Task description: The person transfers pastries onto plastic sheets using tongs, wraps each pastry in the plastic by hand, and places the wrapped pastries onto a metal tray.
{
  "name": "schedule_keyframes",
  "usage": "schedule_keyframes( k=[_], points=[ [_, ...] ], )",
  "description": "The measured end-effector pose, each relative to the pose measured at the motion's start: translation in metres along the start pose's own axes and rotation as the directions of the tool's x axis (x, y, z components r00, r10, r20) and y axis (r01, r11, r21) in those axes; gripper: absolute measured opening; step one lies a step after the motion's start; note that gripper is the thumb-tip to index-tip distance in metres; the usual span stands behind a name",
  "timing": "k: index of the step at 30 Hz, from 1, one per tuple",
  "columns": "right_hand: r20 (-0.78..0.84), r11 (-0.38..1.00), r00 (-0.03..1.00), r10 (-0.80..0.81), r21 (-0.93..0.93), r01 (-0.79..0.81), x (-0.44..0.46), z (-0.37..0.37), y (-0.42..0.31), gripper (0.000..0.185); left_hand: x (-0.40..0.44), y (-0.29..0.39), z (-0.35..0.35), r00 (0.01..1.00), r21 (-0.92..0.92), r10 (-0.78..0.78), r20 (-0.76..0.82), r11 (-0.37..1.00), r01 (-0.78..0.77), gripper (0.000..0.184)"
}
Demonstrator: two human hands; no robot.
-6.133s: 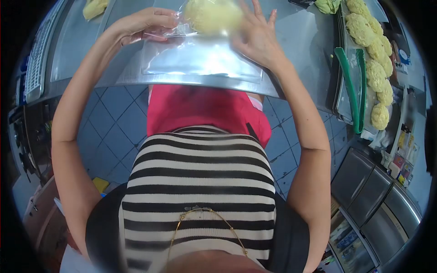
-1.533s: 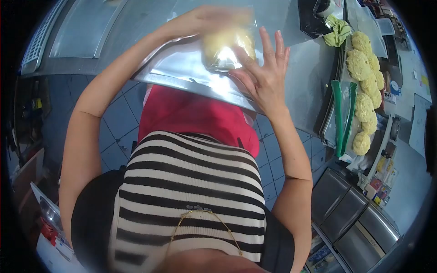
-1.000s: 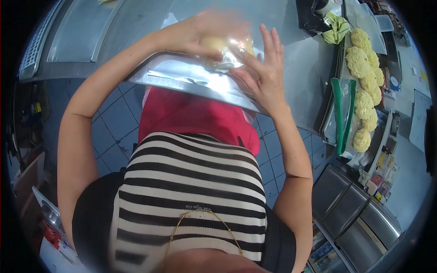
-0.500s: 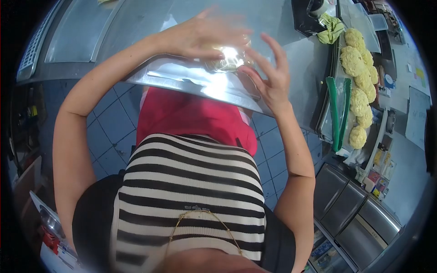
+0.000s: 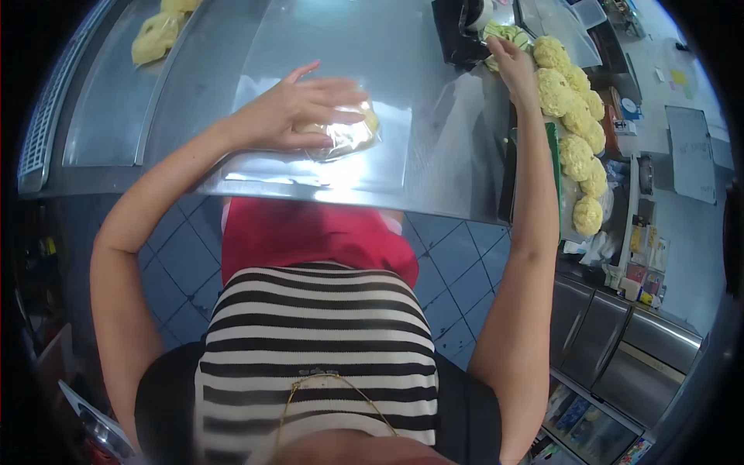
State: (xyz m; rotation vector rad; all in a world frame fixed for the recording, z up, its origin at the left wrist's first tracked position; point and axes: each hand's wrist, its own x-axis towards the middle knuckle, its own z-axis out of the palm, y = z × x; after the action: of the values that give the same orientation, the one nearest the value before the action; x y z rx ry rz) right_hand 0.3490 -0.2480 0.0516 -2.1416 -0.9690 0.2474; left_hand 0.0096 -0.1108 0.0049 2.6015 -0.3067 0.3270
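My left hand [image 5: 314,112] rests with its fingers apart on a yellow lump in clear plastic [image 5: 349,136], near the front edge of the metal table [image 5: 434,170]. Under it lies a flat clear sheet [image 5: 271,174]. My right hand [image 5: 514,66] is at the back right, at the crumpled green cloth [image 5: 504,33] beside a black box [image 5: 453,39]. Its fingers are bent together at the cloth's edge, and whether they grip it cannot be made out. Several yellow shredded mounds [image 5: 576,159] stand in a row to the right of that hand.
A green strip [image 5: 553,139] runs along the tray's left side, partly behind my right forearm. At the left are a shallow metal tray [image 5: 105,116] with yellow lumps [image 5: 157,37] at its back and a white grid rack [image 5: 46,116]. Steel cabinets [image 5: 604,325] stand at the lower right.
My right hand has left the wrapped lump and moved right to the green cloth. My left hand stays over the lump. The view has shifted, so yellow lumps show at the upper left.
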Motion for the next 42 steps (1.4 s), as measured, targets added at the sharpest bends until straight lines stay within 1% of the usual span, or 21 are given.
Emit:
schedule_keyframes(
  k=[2,3,6,7,10,11,14,15,18,19,20,21,22,25,26,27,29,30,32,36,42],
  points=[
    [0.192,0.924,0.951,0.242,0.254,-0.286,0.009,0.006,0.004,0.042,0.001,0.0,0.0,1.0,-0.024,-0.005,0.014,1.0,0.006,0.041],
    [0.187,0.923,0.952,0.242,0.257,-0.285,0.014,0.007,0.004,0.042,0.001,0.0,0.001,1.0,-0.026,-0.004,0.017,1.0,0.005,0.041],
    [0.315,0.776,0.872,0.376,0.407,-0.482,0.024,0.012,-0.006,0.033,0.001,0.001,-0.002,1.0,-0.023,-0.008,0.024,1.0,0.008,0.041],
    [0.314,0.776,0.873,0.374,0.41,-0.48,0.022,0.011,-0.006,0.033,0.002,0.001,-0.003,1.0,-0.033,-0.012,0.025,0.999,0.013,0.041],
    [0.232,0.425,0.922,0.31,0.833,-0.353,0.006,0.007,0.007,0.033,0.002,0.002,-0.002,0.999,-0.065,-0.023,0.022,0.998,0.025,0.04],
    [0.236,0.426,0.92,0.314,0.831,-0.358,0.002,0.013,0.019,0.033,0.002,0.001,-0.001,0.999,-0.06,-0.027,0.023,0.998,0.028,0.04],
    [0.076,0.45,0.994,0.082,0.887,-0.105,-0.016,0.033,0.058,0.026,0.002,0.001,-0.002,0.999,-0.049,-0.029,0.035,0.998,0.03,0.04],
    [0.071,0.448,0.994,0.087,0.888,-0.103,-0.018,0.035,0.062,0.026,0.003,0.001,-0.002,0.999,-0.048,-0.03,0.036,0.998,0.032,0.04],
    [-0.072,0.714,0.981,0.182,0.695,-0.082,-0.031,0.047,0.048,0.022,0.005,0.003,-0.003,0.999,-0.046,-0.03,0.039,0.998,0.032,0.04],
    [-0.073,0.713,0.98,0.184,0.696,-0.082,-0.03,0.042,0.047,0.022,0.005,0.003,-0.004,0.999,-0.047,-0.035,0.039,0.998,0.037,0.039],
    [-0.158,0.931,0.984,0.077,0.366,-0.014,-0.028,0.033,0.047,0.02,0.005,0.003,-0.004,0.998,-0.05,-0.042,0.039,0.998,0.043,0.038],
    [-0.194,0.998,0.98,-0.056,-0.024,0.052,-0.028,0.025,0.041,0.018,0.004,0.004,-0.004,0.998,-0.052,-0.05,0.039,0.997,0.052,0.038],
    [-0.174,0.906,0.966,-0.192,-0.409,0.106,-0.026,0.02,0.034,0.017,0.004,0.004,-0.004,0.998,-0.051,-0.053,0.041,0.997,0.055,0.038],
    [-0.181,0.904,0.958,-0.223,-0.406,0.133,-0.056,0.009,-0.014,0.014,0.002,-0.001,-0.001,0.999,-0.021,-0.027,0.028,0.999,0.028,0.048],
    [-0.077,0.99,0.992,-0.097,-0.114,0.088,-0.066,0.01,-0.035,0.015,-0.002,0.0,0.002,0.998,-0.036,-0.052,0.039,0.998,0.054,0.048],
    [0.058,0.984,0.998,0.002,0.18,-0.012,-0.076,0.013,-0.052,0.016,-0.002,0.0,0.003,0.998,-0.047,-0.057,0.016,0.997,0.058,0.053],
    [0.366,0.918,0.931,0.004,0.368,-0.149,-0.101,0.024,-0.072,0.022,0.0,-0.003,0.004,0.997,-0.056,-0.058,-0.047,0.997,0.055,0.065],
    [0.376,0.917,0.927,-0.001,0.37,-0.149,-0.112,0.032,-0.081,0.022,0.0,-0.003,0.005,0.996,-0.055,-0.07,-0.049,0.996,0.067,0.065],
    [0.588,0.86,0.808,-0.018,0.421,-0.287,-0.131,0.05,-0.098,0.043,-0.001,-0.003,0.008,0.994,-0.071,-0.054,-0.093,0.996,0.047,0.074],
    [0.563,0.919,0.826,-0.005,0.329,-0.218,-0.149,0.073,-0.113,0.065,-0.003,-0.006,0.01,0.994,-0.065,-0.047,-0.098,0.997,0.041,0.079],
    [0.512,0.995,0.858,-0.042,0.101,-0.011,-0.157,0.083,-0.103,0.076,-0.004,-0.002,0.011,0.993,-0.086,-0.073,-0.088,0.994,0.065,0.077]
  ],
)
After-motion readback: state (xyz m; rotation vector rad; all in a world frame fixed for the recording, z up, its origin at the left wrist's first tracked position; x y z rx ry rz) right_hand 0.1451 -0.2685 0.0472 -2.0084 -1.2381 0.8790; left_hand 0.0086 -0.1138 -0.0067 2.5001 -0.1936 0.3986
